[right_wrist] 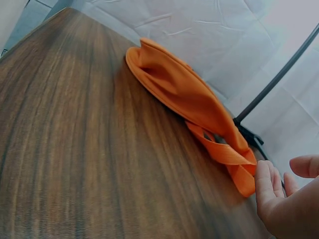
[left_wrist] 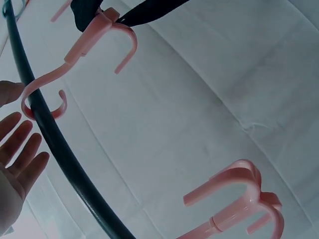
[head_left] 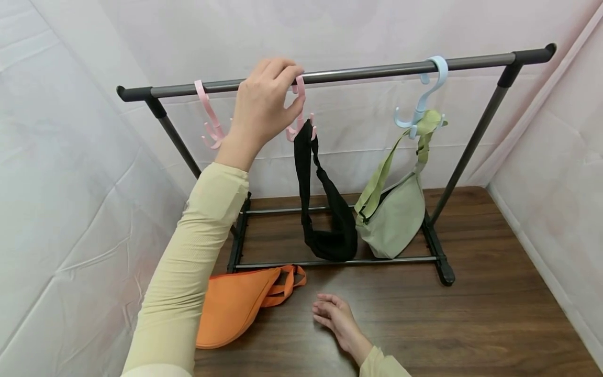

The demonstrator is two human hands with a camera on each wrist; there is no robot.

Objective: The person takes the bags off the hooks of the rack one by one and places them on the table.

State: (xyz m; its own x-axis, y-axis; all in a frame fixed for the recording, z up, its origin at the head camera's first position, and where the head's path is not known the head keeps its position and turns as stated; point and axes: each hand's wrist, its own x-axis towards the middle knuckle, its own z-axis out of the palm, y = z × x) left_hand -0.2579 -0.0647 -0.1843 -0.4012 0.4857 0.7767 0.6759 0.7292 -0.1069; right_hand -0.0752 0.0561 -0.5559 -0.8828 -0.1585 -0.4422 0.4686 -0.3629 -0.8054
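My left hand (head_left: 269, 102) is up at the rail, right at the top of a pink hook (head_left: 300, 94). In the left wrist view its fingers are spread and loosely extended beside that hook (left_wrist: 37, 94), with the thumb tip close to the curve. From the hook's lower prongs hangs a black sling bag (head_left: 332, 241) by its strap. My right hand (head_left: 336, 319) hovers low over the floor, fingers relaxed and holding nothing. To its left an orange bag (head_left: 235, 303) with an orange strap (right_wrist: 241, 174) lies on the floor.
The dark metal rail (head_left: 358, 75) belongs to a garment rack. A second pink hook (head_left: 209, 115) hangs at its left. Toward the right, a light blue hook (head_left: 421, 99) carries a green bag (head_left: 395, 220). White cloth (head_left: 85, 183) surrounds the wood-look floor (head_left: 490, 293).
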